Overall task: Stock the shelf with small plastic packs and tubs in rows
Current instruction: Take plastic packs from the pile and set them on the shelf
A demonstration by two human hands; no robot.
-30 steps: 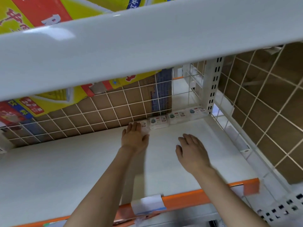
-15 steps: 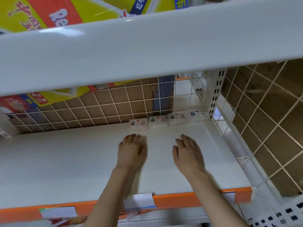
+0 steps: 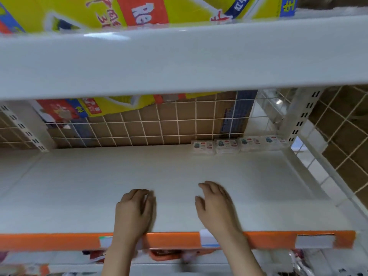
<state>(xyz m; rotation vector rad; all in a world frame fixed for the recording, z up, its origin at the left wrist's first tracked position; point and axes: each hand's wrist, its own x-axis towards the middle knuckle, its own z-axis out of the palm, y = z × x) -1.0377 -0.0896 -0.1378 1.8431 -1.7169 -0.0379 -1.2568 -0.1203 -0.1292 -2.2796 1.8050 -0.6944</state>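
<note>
Left hand [image 3: 135, 213] loosely curled, grip empty, over shelf [image 3: 79, 192] front. Right hand [image 3: 216, 206] relaxed, grip empty. Four plastic packs [image 3: 238, 146] rowed at back right against wire grid [image 3: 139, 124]; probably light, slick film; pinch short sides.

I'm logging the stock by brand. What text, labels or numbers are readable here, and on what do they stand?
"Re", white letters cut off by the shelf edge: on the red panel of the yellow carton on the upper shelf.
Chinese characters on that carton and on the yellow box behind the wire grid: too blurred to read.
Labels on the four small packs at the back: too small.
Price tags on the orange strip: unreadable.
</note>
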